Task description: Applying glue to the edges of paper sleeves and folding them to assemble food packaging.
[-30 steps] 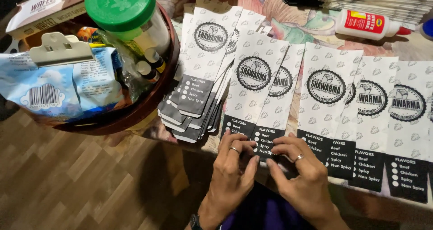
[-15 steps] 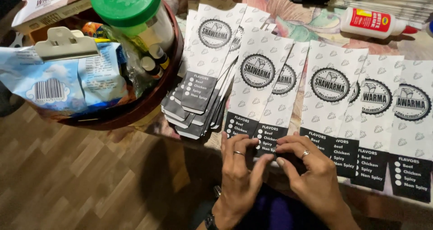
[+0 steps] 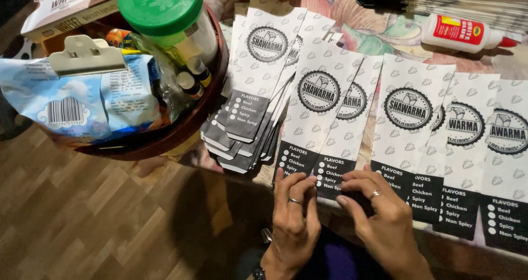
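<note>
— What are the hands on?

— A long paper sleeve (image 3: 336, 129), white with small grey marks, a round black emblem in its middle and a black band at its near end. It lies flat at the near edge of the worktop (image 3: 385, 35), overlapped by a matching sleeve on its left.

— And the surface around it?

— A cloth with a painted-looking pattern covers the worktop. More sleeves (image 3: 484, 148) lie in an overlapping row to the right, and a fanned stack (image 3: 247, 115) sits to the left. Beyond that, a round brown basket (image 3: 212, 93) holds a green-lidded jar (image 3: 165, 16) and a clipped blue bag (image 3: 71, 101). A glue bottle (image 3: 462, 34) lies far right (on its side). Wood-look flooring (image 3: 82, 203) shows below.

— The hands themselves?

— Left hand (image 3: 294, 214) lies palm down, fingers straight, tips pressing the black band. Right hand (image 3: 379, 214) is curled, fingertips bent onto the same band, thumb tucked near the edge. Neither is closed around anything; each wears a ring.
</note>
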